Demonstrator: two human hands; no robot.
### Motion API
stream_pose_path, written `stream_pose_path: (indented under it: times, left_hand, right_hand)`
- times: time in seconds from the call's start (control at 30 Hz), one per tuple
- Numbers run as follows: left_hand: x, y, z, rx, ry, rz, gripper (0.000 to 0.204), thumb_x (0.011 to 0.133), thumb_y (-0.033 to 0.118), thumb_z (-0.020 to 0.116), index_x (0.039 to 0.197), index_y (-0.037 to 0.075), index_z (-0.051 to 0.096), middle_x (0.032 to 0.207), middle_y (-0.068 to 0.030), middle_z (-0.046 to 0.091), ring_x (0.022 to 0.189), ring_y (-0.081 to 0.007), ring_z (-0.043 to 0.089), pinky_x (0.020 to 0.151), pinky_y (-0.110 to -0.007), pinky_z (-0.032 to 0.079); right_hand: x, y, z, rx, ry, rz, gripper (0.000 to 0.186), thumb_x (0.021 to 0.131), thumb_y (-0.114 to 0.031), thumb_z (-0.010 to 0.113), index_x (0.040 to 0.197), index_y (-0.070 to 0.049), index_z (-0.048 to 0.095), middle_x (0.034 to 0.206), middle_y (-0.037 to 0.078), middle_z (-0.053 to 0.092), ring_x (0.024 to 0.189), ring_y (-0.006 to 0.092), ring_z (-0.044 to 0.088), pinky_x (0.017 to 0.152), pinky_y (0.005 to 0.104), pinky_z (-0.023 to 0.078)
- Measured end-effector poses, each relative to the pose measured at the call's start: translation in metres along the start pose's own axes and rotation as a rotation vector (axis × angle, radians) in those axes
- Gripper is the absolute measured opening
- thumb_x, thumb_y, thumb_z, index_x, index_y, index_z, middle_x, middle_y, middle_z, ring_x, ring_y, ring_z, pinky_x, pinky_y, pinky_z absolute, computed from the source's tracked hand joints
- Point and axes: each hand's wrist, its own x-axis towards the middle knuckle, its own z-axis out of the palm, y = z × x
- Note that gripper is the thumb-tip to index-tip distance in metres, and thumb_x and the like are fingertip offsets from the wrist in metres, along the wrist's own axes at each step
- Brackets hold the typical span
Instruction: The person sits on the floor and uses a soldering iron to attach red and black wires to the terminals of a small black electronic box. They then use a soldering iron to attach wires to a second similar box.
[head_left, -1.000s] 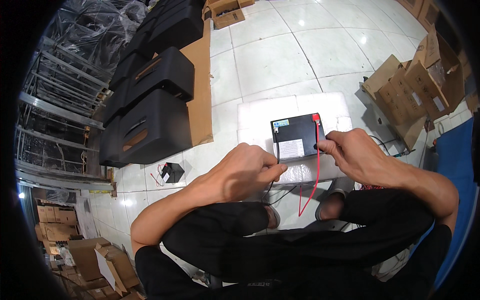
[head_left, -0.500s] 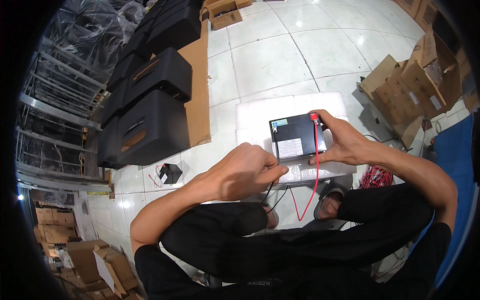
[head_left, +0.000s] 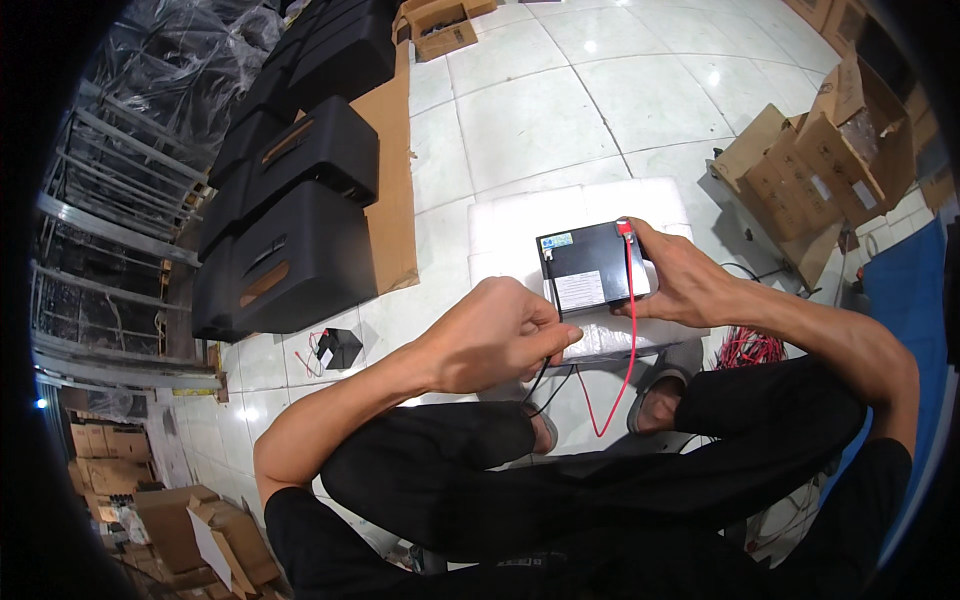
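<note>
Pinches a thin black wire between closed thumb and curled fingers of the left hand, just on the near side of a black box-shaped battery with a white label — likely to control the loose lead. Grips the battery by its right end with the right hand, digits bent round far and near edges, presumably to steady it over a white foam block; cannot tell whether touching. Just left of the right fingers, a red wire, hanging slack from a red-covered terminal. Well left of the left fingers, a second small black battery; beneath the right wrist, a tangled red-and-black wire bundle.
</note>
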Motion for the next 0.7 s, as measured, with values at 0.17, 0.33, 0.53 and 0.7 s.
stream_pose_path:
  times: [0.17, 0.33, 0.53, 0.7]
  left_hand:
    - [0.0, 0.003, 0.001, 0.025, 0.014, 0.0, 0.042, 0.095, 0.031, 0.062, 0.069, 0.0, 0.069, 0.052, 0.0003, 0.056, 0.05, -0.0059, 0.049, 0.052, -0.025, 0.039]
    - [-0.008, 0.005, -0.008, 0.252, -0.019, -0.064, 0.05, 0.094, 0.037, 0.063, 0.063, -0.002, 0.068, 0.048, -0.0041, 0.052, 0.043, -0.0102, 0.04, 0.046, -0.031, 0.036]
    - [-0.002, -0.034, -0.036, 0.307, 0.151, -0.117, 0.041, 0.088, 0.036, 0.074, 0.101, -0.003, 0.074, 0.073, -0.0054, 0.069, 0.067, -0.0105, 0.059, 0.063, -0.028, 0.049]
    - [0.022, -0.066, -0.011, 0.279, 0.325, 0.077, 0.096, 0.068, 0.034, 0.089, 0.144, 0.0, 0.041, 0.128, -0.0175, 0.059, 0.109, -0.0253, 0.059, 0.095, -0.036, 0.049]
  right_hand:
    - [0.001, -0.004, -0.002, -0.005, 0.018, -0.025, 0.075, 0.075, -0.025, 0.083, 0.126, 0.006, 0.038, 0.109, 0.034, 0.06, 0.102, 0.0474, 0.062, 0.083, 0.047, 0.05]
    - [0.005, -0.005, -0.002, 0.046, 0.033, -0.002, 0.076, 0.073, -0.025, 0.084, 0.127, 0.006, 0.041, 0.119, 0.034, 0.059, 0.116, 0.0468, 0.057, 0.095, 0.0449, 0.049]
    - [0.003, 0.004, 0.001, -0.031, 0.002, 0.043, 0.083, 0.074, -0.027, 0.083, 0.132, 0.013, 0.039, 0.124, 0.036, 0.056, 0.118, 0.0447, 0.057, 0.099, 0.0444, 0.048]
    - [0.003, 0.011, 0.004, -0.117, -0.016, 0.017, 0.08, 0.074, -0.022, 0.081, 0.133, 0.013, 0.038, 0.12, 0.036, 0.058, 0.115, 0.045, 0.058, 0.098, 0.0433, 0.048]
